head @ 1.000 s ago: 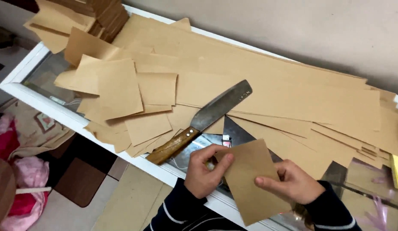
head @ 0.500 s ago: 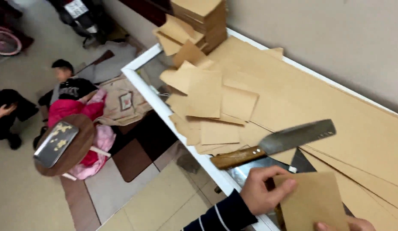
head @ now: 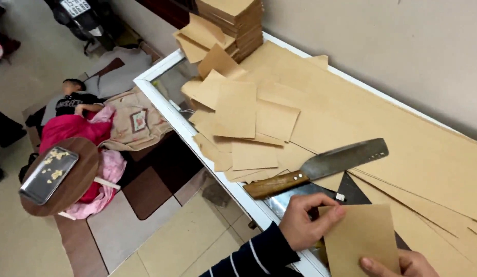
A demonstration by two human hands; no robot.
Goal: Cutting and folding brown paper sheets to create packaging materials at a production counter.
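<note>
From my feed, the left hand (head: 305, 220) is pinching the top-left corner of a brown paper sheet (head: 361, 238), thumb on top. The right hand (head: 402, 264) grips the sheet's bottom edge, mostly cut off by the frame. The sheet's held over the table's near edge (head: 212, 164). Just beyond lies a wooden-handled knife (head: 320, 166), with loose cut paper pieces (head: 238, 113) further left.

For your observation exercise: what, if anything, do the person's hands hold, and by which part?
Both hands hold one brown paper piece: the left hand pinches its upper left corner, the right hand grips its lower edge.
</note>
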